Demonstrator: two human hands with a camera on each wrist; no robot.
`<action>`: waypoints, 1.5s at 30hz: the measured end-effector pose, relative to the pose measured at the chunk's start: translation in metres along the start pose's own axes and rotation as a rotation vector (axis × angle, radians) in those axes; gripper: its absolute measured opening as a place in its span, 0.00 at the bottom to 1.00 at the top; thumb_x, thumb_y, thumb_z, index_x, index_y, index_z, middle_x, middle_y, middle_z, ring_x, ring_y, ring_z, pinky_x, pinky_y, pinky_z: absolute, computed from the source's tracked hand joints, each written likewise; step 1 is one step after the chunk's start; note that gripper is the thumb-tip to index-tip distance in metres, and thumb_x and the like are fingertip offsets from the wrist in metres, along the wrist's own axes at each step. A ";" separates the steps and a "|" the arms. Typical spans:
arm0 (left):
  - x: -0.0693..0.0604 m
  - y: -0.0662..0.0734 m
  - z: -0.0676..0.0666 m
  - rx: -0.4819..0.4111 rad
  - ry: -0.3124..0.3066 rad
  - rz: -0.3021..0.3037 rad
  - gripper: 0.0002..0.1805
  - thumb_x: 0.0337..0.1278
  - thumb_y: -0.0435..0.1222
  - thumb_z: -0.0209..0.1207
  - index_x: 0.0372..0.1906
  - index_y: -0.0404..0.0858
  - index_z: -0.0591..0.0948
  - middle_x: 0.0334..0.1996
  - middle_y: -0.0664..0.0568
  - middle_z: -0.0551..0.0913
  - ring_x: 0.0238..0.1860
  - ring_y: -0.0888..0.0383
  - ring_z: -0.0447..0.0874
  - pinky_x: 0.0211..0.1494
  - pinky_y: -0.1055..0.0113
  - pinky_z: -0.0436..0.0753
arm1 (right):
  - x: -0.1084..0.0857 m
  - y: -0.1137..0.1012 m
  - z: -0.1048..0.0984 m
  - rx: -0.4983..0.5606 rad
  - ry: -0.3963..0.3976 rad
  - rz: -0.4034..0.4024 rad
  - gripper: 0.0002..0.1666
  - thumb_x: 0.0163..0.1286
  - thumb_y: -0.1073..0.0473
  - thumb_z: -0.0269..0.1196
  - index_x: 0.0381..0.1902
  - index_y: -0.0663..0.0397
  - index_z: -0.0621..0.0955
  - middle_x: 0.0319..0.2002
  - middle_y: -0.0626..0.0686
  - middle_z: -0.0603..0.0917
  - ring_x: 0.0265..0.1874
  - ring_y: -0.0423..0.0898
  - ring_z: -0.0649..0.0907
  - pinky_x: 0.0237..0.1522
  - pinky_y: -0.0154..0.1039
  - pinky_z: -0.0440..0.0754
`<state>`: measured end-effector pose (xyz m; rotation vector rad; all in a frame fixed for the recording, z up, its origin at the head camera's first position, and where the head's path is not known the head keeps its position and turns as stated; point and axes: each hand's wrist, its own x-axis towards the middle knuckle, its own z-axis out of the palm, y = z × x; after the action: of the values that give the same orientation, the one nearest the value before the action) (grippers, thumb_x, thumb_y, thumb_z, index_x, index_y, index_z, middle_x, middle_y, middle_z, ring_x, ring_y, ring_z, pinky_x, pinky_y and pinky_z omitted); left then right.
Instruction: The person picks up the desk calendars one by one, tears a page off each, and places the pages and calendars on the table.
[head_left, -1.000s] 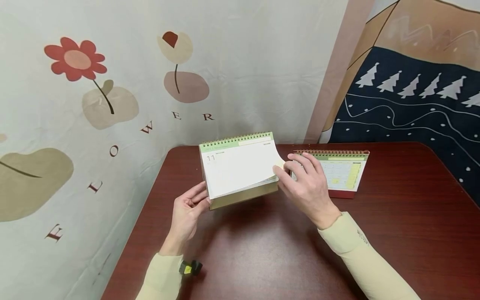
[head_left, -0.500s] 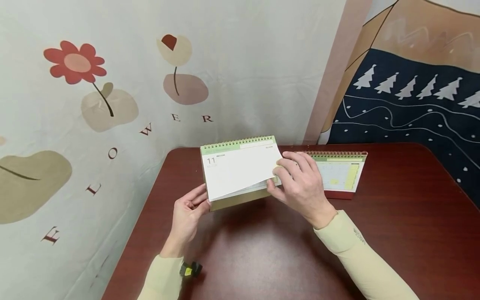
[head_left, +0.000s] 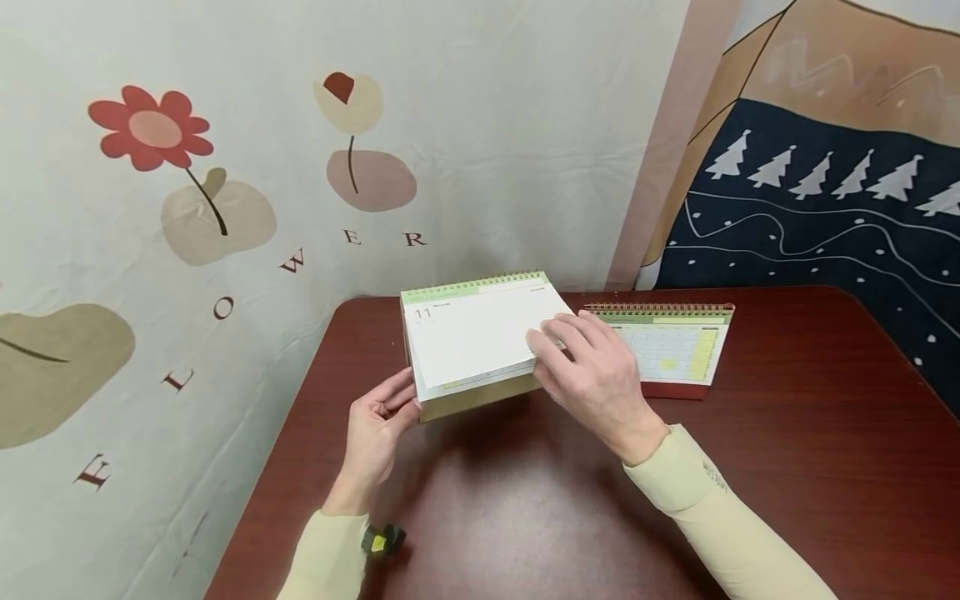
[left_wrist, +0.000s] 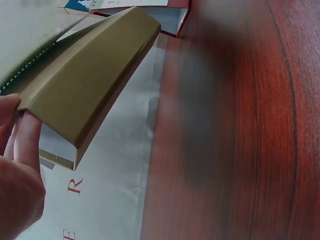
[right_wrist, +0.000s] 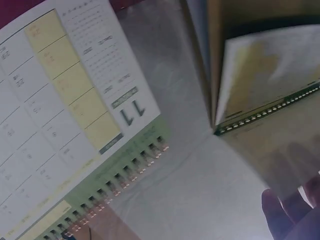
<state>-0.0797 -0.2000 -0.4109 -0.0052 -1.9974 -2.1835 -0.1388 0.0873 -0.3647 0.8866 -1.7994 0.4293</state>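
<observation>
A spiral-bound desk calendar (head_left: 480, 333) with a green header, a large 11 and a khaki card base (left_wrist: 90, 75) is held tilted above the table. My left hand (head_left: 375, 437) grips its lower left side, thumb in front. In the left wrist view this hand (left_wrist: 20, 190) pinches the base's edge. My right hand (head_left: 596, 379) pinches the right edge of the front page (right_wrist: 280, 160), whose lower edge stands lifted from the sheets behind. Fingertips (right_wrist: 287, 210) on that page show in the right wrist view.
A second spiral desk calendar (head_left: 678, 346) on a red base stands behind my right hand, also showing 11. The dark red wooden table (head_left: 810, 467) meets a flower-printed cloth wall (head_left: 487, 167) at the back. A black strap piece (head_left: 382, 540) sits at the left cuff.
My right hand has shifted slightly left with the page's edge. The page's lower left part has risen, baring a strip of the sheet behind. My left hand keeps its hold.
</observation>
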 end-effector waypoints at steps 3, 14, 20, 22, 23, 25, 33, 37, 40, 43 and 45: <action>0.001 -0.001 0.001 0.004 0.010 0.006 0.30 0.56 0.10 0.55 0.67 0.16 0.71 0.43 0.61 0.90 0.47 0.64 0.89 0.44 0.70 0.87 | 0.003 -0.005 0.002 0.007 0.016 -0.038 0.11 0.66 0.68 0.59 0.42 0.55 0.86 0.42 0.56 0.88 0.42 0.56 0.87 0.49 0.55 0.85; 0.003 -0.002 0.002 0.095 0.048 0.036 0.27 0.56 0.12 0.57 0.64 0.19 0.76 0.53 0.30 0.84 0.47 0.65 0.89 0.42 0.70 0.86 | 0.010 -0.020 0.008 0.074 0.041 -0.083 0.05 0.72 0.61 0.65 0.42 0.54 0.86 0.43 0.54 0.89 0.42 0.54 0.87 0.49 0.52 0.85; 0.004 -0.005 -0.002 0.116 0.057 0.044 0.27 0.57 0.12 0.57 0.64 0.18 0.75 0.53 0.27 0.82 0.47 0.65 0.88 0.42 0.71 0.86 | 0.016 -0.022 0.005 0.225 -0.014 -0.005 0.07 0.76 0.57 0.65 0.44 0.52 0.88 0.43 0.52 0.88 0.44 0.52 0.86 0.52 0.52 0.84; 0.004 -0.007 -0.003 0.117 0.060 0.041 0.27 0.57 0.12 0.57 0.64 0.18 0.75 0.53 0.26 0.82 0.46 0.66 0.88 0.42 0.71 0.86 | 0.020 -0.020 0.003 0.293 -0.032 0.029 0.07 0.74 0.57 0.68 0.44 0.53 0.89 0.43 0.52 0.88 0.44 0.51 0.86 0.52 0.50 0.84; 0.004 -0.008 -0.004 0.117 0.060 0.039 0.26 0.57 0.12 0.57 0.64 0.18 0.75 0.53 0.26 0.82 0.46 0.66 0.88 0.42 0.71 0.86 | 0.022 -0.020 0.002 0.325 -0.038 0.044 0.07 0.73 0.58 0.69 0.44 0.53 0.89 0.43 0.52 0.88 0.44 0.51 0.86 0.52 0.49 0.84; 0.004 -0.009 -0.006 0.114 0.058 0.035 0.26 0.58 0.12 0.57 0.64 0.17 0.75 0.54 0.25 0.81 0.47 0.66 0.88 0.42 0.72 0.86 | 0.028 -0.017 0.000 0.376 -0.038 0.073 0.08 0.71 0.58 0.71 0.44 0.54 0.90 0.42 0.52 0.89 0.43 0.50 0.87 0.51 0.47 0.84; 0.005 -0.014 -0.009 0.101 0.051 0.028 0.25 0.57 0.11 0.56 0.62 0.16 0.75 0.51 0.30 0.85 0.46 0.67 0.88 0.45 0.73 0.85 | 0.060 -0.002 -0.005 0.425 -0.016 0.160 0.08 0.73 0.57 0.69 0.41 0.55 0.90 0.39 0.51 0.90 0.37 0.49 0.86 0.37 0.43 0.82; 0.006 -0.015 -0.010 0.117 0.041 0.022 0.25 0.57 0.12 0.57 0.62 0.16 0.75 0.51 0.28 0.84 0.45 0.67 0.88 0.46 0.73 0.85 | 0.080 0.011 -0.006 0.412 -0.031 0.182 0.05 0.69 0.61 0.72 0.41 0.54 0.91 0.37 0.49 0.90 0.35 0.46 0.85 0.34 0.41 0.81; 0.005 -0.016 -0.010 0.139 0.036 0.023 0.24 0.57 0.12 0.56 0.62 0.16 0.76 0.51 0.23 0.82 0.45 0.68 0.88 0.46 0.74 0.84 | 0.093 0.020 -0.008 0.405 -0.066 0.208 0.06 0.69 0.60 0.72 0.42 0.52 0.91 0.36 0.48 0.89 0.33 0.43 0.84 0.34 0.41 0.80; 0.005 -0.016 -0.010 0.160 0.040 0.021 0.24 0.58 0.12 0.56 0.61 0.15 0.76 0.52 0.21 0.80 0.44 0.69 0.87 0.45 0.75 0.84 | 0.103 0.028 -0.008 0.418 -0.105 0.242 0.05 0.70 0.59 0.71 0.42 0.52 0.91 0.35 0.47 0.88 0.31 0.41 0.82 0.34 0.40 0.78; 0.004 -0.016 -0.010 0.171 0.042 0.025 0.23 0.58 0.12 0.56 0.61 0.15 0.76 0.52 0.20 0.80 0.44 0.69 0.87 0.46 0.75 0.84 | 0.109 0.032 -0.008 0.427 -0.131 0.260 0.05 0.70 0.58 0.71 0.41 0.51 0.91 0.35 0.47 0.88 0.32 0.40 0.81 0.34 0.40 0.77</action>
<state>-0.0848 -0.2090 -0.4273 0.0381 -2.1407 -1.9743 -0.1777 0.0732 -0.2588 0.9882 -1.9888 0.9679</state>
